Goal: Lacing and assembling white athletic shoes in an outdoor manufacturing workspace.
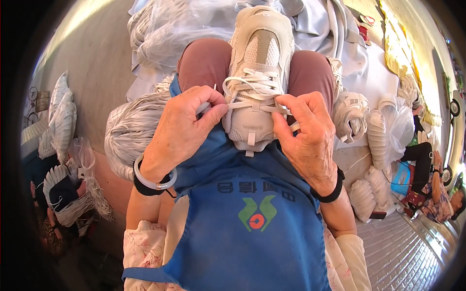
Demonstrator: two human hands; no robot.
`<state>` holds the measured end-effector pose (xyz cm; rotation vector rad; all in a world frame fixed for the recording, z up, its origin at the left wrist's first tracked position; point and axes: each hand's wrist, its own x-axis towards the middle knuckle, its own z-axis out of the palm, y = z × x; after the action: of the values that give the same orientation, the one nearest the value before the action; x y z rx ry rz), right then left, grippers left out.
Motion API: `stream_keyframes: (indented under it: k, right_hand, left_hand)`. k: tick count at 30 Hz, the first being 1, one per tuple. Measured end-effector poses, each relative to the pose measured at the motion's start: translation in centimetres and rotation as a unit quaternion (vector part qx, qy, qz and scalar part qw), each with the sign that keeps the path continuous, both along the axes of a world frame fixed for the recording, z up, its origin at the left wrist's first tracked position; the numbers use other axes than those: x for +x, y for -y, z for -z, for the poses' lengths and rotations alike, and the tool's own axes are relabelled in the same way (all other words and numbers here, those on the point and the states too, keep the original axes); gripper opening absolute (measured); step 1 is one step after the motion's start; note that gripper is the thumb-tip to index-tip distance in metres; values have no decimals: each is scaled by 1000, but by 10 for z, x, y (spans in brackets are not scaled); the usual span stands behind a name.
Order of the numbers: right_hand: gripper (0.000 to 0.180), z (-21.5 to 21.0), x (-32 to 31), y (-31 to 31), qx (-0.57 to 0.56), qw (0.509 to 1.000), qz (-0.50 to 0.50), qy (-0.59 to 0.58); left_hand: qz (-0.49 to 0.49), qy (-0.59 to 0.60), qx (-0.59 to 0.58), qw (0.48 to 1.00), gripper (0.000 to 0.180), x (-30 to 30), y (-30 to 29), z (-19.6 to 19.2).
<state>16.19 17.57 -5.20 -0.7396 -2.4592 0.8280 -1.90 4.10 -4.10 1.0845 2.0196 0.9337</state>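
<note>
A cream sneaker (pixel 267 36) rests between my knees, its toe pointing away and its heel toward me. Flat cream shoelaces (pixel 256 80) criss-cross loosely over its tongue. My left hand (pixel 182 128) is closed in a pinch at the left of the shoe opening, with a lace between thumb and forefinger. At the opposite side, my right hand (pixel 310 131) pinches another part of the lace between thumb and forefinger. The lace stretches across the tongue between both hands. A thin pale tip sticks up beside my left forefinger; what it belongs to I cannot make out.
A thick bundle of whitish laces (pixel 133 128) lies left of my knees. Another sneaker (pixel 350 116) sits by my right knee. Clear plastic bags (pixel 170 43) and grey sheeting (pixel 318 29) spread beyond. A blue apron (pixel 213 233) covers my lap. Another person (pixel 439 194) is at far right.
</note>
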Motion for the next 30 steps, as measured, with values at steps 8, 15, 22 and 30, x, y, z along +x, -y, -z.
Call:
stream_keyframes:
  k: [8, 15, 22, 30]
  right_hand:
    - [26, -2, -10, -3, -3, 1000, 18, 3]
    - [16, -1, -13, -1, 59, 998, 3, -10]
    - [11, -16, -11, -16, -164, 983, -28, 71]
    - [23, 0, -14, -9, -1, 999, 10, -42]
  left_hand:
    - [-11, 21, -13, 1000, 10, -2, -2, 0]
    - [-16, 37, -3, 999, 9, 1, -3, 2]
    - [-2, 25, 13, 1000, 9, 0, -1, 6]
    - [-3, 32, -4, 999, 11, -1, -4, 5]
